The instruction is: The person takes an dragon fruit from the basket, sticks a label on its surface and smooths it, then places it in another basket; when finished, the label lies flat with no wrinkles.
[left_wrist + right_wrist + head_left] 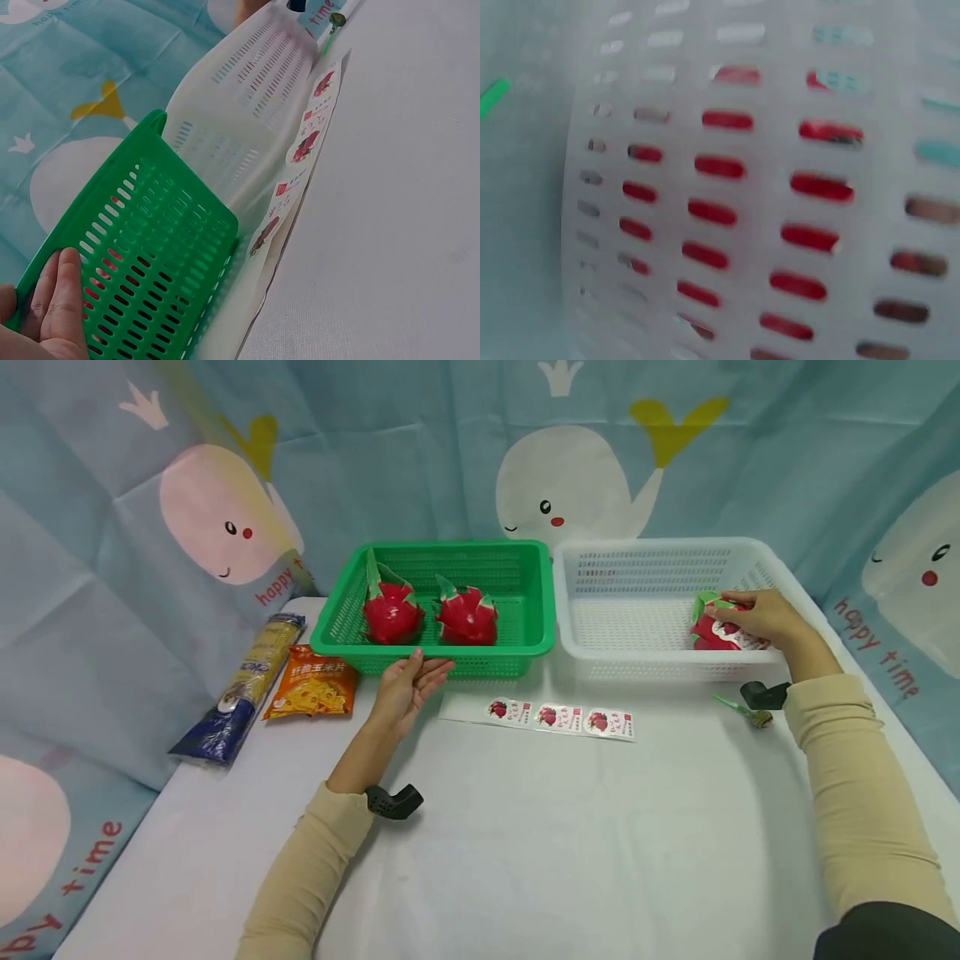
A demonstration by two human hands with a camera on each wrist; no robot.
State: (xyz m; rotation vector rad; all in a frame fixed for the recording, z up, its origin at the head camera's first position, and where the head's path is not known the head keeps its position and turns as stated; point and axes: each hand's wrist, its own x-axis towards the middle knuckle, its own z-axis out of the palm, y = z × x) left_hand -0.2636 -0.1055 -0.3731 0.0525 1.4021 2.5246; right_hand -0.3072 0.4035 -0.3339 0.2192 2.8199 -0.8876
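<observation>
The right hand (765, 614) grips a labelled dragon fruit (702, 633), positioned at 4 o'clock inside the white basket (633, 668). The left hand (401, 689) holds the near rim of the green basket (487, 666), its fingers lying against the outer wall. Likely faults: a release on the fruit's curved side could let it roll; dragging fingers could crease or lift its label (725, 629); a pull toward 6 o'clock could slide the green basket over the label strip (557, 718) just beside it, or set the second dragon fruit (393, 617) at 9 o'clock and the third dragon fruit (469, 617) at 4 o'clock rolling. Materials: the fruits are rounded, glossy and red, with pointed green scales; both baskets appear to be moulded plastic, rectangular with rounded corners and slotted walls; the strip is flat, thin and smooth.
</observation>
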